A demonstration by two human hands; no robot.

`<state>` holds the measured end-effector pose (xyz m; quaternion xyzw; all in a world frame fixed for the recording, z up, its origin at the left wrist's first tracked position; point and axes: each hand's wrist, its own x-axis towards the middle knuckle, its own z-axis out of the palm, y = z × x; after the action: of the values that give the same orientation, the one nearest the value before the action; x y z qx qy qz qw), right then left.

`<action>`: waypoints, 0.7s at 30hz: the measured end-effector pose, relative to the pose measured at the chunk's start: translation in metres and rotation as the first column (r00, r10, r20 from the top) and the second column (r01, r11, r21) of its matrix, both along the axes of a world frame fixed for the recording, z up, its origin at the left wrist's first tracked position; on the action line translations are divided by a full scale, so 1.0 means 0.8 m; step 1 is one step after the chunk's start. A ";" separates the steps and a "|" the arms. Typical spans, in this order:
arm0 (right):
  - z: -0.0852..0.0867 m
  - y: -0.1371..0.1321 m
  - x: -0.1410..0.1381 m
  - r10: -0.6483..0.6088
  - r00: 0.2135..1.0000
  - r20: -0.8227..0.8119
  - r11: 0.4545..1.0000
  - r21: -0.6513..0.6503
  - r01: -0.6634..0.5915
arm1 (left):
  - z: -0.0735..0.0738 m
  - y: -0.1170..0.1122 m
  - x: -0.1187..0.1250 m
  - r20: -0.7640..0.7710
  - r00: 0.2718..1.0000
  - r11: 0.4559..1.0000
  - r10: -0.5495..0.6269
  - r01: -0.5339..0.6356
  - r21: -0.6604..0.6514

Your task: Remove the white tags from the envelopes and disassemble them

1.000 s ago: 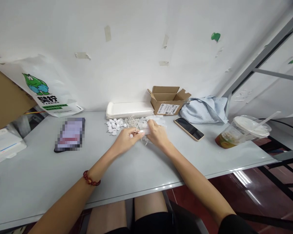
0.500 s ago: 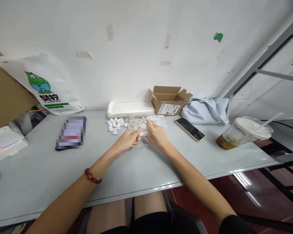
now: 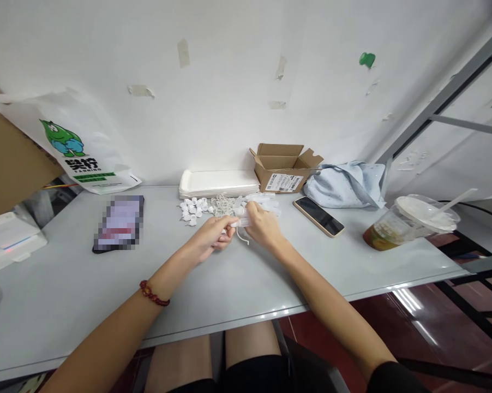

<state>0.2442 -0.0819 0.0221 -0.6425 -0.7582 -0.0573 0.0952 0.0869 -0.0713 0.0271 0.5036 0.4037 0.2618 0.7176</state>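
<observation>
My right hand [image 3: 265,224] is closed around a small clear plastic bottle [image 3: 243,221], held nearly level above the table. The thumb and fingers of my left hand [image 3: 214,236] pinch the white cap [image 3: 234,224] at its left end, mostly hidden by the fingertips. A thin whitish tube [image 3: 243,238] hangs below, between the hands; what it joins is hidden. Just beyond my hands lie loose white caps [image 3: 193,209], a heap of thin tubes [image 3: 223,204] and several more clear bottles [image 3: 266,200], partly covered by my right hand.
Behind the heaps stand a stack of white trays [image 3: 219,184] and an opened cardboard box [image 3: 285,173]. Rightward are a phone [image 3: 318,216], a pale blue cloth [image 3: 346,185] and a drink cup [image 3: 409,221]. At left are another phone [image 3: 121,224] and a white bag [image 3: 72,144].
My left hand has shifted slightly left and turned, its fingers still at the cap. More of the hanging tube shows below. My right hand stays nearly in place.
</observation>
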 end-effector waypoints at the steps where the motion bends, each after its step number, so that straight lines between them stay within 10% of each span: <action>1: 0.000 0.000 0.001 -0.002 1.000 -0.004 1.000 0.004 0.002 | 0.003 0.004 -0.004 0.067 0.997 0.995 0.034 -0.028 -0.091; 7: 0.001 0.002 0.010 -0.062 0.996 -0.067 0.998 0.009 0.063 | 0.024 0.042 -0.048 0.406 0.764 0.858 0.501 -0.373 -0.354; 13: 0.004 -0.001 0.007 -0.040 0.994 -0.097 0.999 0.002 0.040 | 0.000 0.081 -0.077 0.330 0.285 0.378 0.900 -0.886 -0.266; 21: 0.001 0.000 0.007 -0.048 0.994 -0.096 0.999 0.011 0.049 | -0.052 0.098 -0.068 0.323 0.363 0.358 0.874 -0.930 0.079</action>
<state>0.2496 -0.0821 0.0228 -0.6621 -0.7365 -0.0336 0.1344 0.0321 0.0071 -0.0143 0.2479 0.4938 0.7178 0.4237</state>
